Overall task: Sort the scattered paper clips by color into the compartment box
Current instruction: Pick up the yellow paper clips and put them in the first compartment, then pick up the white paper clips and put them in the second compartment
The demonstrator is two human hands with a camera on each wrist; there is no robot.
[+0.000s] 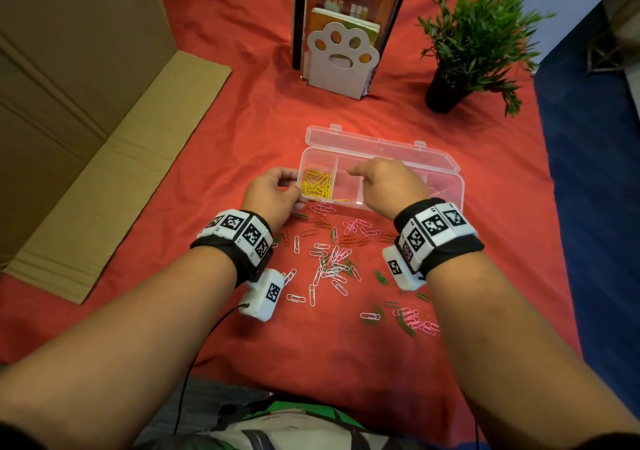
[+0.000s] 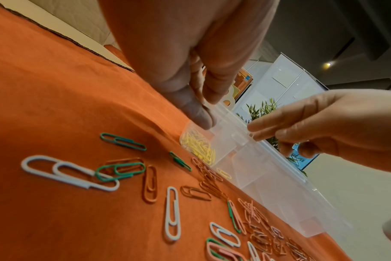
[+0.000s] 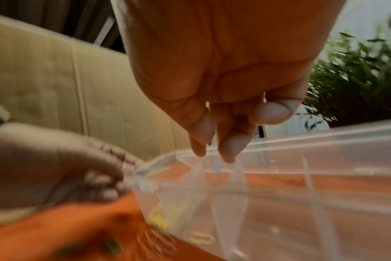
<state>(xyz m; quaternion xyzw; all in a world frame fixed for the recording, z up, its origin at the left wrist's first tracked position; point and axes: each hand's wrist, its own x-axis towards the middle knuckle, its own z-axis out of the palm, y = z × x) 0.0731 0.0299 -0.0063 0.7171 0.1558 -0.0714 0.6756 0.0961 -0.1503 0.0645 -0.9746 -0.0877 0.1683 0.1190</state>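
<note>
A clear compartment box (image 1: pixel 456 190) lies on the red cloth with its lid (image 1: pixel 381 147) folded back. Yellow paper clips (image 1: pixel 317 183) fill its leftmost compartment; the other compartments that show hold nothing. My left hand (image 1: pixel 294 180) pinches the box's left end wall between thumb (image 2: pixel 199 114) and fingers. My right hand (image 1: pixel 353 171) hovers over the middle compartments, its fingers (image 3: pixel 229 146) hanging loosely with nothing seen between them. White, green, pink and red clips (image 1: pixel 332 259) lie scattered in front of the box. One yellow clip (image 2: pixel 223 173) lies outside, against the front wall.
A large cardboard box (image 1: pixel 86 103) lies on the left. A book stand with a paw-shaped bookend (image 1: pixel 341 58) stands behind the compartment box, and a potted plant (image 1: pixel 474 41) at the back right. The cloth ends at the right beside blue floor (image 1: pixel 588 207).
</note>
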